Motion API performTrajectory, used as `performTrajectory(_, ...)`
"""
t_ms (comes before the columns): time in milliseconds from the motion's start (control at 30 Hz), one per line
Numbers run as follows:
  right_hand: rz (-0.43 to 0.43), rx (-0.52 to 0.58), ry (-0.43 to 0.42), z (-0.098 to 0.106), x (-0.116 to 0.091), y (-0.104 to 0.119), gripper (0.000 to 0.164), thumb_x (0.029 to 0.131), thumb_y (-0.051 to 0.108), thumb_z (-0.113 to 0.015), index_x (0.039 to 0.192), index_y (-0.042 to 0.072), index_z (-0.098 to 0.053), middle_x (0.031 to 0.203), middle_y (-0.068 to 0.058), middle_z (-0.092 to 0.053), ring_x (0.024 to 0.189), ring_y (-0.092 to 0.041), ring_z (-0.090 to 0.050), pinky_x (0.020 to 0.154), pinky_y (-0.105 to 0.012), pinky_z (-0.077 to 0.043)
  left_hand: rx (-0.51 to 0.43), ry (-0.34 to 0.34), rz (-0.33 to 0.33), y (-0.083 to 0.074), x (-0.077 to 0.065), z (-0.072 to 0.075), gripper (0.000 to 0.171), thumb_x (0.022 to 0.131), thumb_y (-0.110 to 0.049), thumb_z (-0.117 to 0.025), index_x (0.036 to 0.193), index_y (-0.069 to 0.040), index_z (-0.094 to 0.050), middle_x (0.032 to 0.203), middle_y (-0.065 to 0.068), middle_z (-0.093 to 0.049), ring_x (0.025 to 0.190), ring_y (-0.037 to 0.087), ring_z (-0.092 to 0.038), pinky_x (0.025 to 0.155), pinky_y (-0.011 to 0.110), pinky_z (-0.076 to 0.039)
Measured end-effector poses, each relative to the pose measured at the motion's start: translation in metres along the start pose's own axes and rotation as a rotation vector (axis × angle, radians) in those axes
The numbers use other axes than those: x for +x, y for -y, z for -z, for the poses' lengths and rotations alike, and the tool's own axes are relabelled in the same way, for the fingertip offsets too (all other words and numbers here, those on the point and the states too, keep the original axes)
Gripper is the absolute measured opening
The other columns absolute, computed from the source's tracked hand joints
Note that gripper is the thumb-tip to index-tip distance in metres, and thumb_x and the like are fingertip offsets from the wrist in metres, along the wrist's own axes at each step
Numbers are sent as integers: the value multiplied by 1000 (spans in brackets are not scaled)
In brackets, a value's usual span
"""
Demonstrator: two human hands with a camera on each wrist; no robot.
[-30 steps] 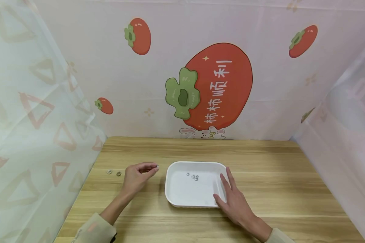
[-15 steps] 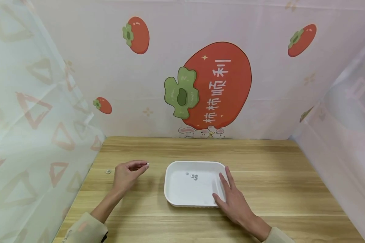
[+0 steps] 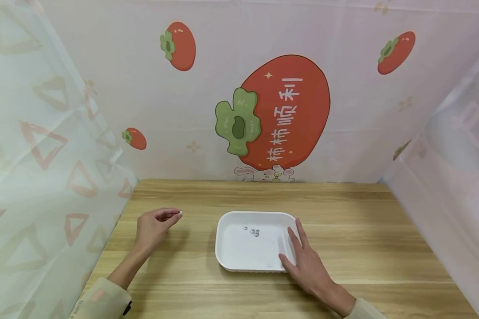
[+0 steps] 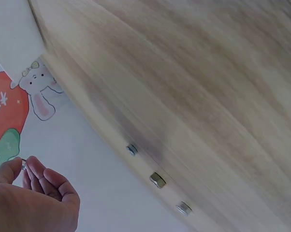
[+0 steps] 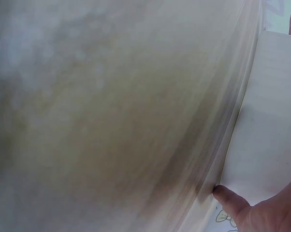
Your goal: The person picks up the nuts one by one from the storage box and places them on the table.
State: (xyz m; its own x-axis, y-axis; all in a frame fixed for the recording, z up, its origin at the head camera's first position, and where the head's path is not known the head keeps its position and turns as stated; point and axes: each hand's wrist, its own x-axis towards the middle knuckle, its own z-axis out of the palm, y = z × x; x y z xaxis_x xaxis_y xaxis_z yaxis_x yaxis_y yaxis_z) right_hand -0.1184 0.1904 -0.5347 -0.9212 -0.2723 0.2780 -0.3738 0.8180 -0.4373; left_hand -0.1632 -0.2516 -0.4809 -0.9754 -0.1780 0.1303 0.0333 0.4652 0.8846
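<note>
Lower nut (image 3: 180, 213), pinched between thumb and fingertips of left hand (image 3: 153, 227) toward far-left corner of table (image 3: 191, 290), flat beside three loose nuts (image 4: 157, 180), releasing only on contact, bracing tray (image 3: 257, 213) with spread fingers of right hand (image 3: 308, 267).

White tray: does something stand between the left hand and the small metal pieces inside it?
Only the left wall of the white tray stands between the left hand and the metal pieces. The right hand, at the tray's right side, is off that path.

Pale beige sleeves (image 3: 107, 300), the left with pinkish patch (image 3: 98, 294) and small black detail (image 3: 127, 308).
</note>
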Motion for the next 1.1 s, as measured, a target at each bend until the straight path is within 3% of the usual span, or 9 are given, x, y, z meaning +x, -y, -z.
performTrajectory(233,1,-3,-2,1,0,0,78,100,37,-70,159,-3,-40,178,-13,-9,97,-37,-72,82,-57,-59,65,4,-29,6,4,9,22,95,-26,-82,106,-7,-83,97,10,-81,81,6,-75,67,20,-58)
performTrajectory(500,0,0,2,1,0,0,78,100,38,-69,160,-3,-40,177,-14,-11,98,-37,-72,82,-59,-59,184,10,-124,15,8,13,12,93,-18,-83,100,-9,-84,89,5,-81,75,7,-74,63,18,-56)
performTrajectory(1100,0,-4,3,-1,0,-2,77,100,38,-69,160,-2,-40,177,-15,-10,95,-36,-71,80,-58,-59,428,138,-230,19,14,8,7,90,-9,-83,88,-2,-81,81,4,-78,72,16,-73,65,30,-60)
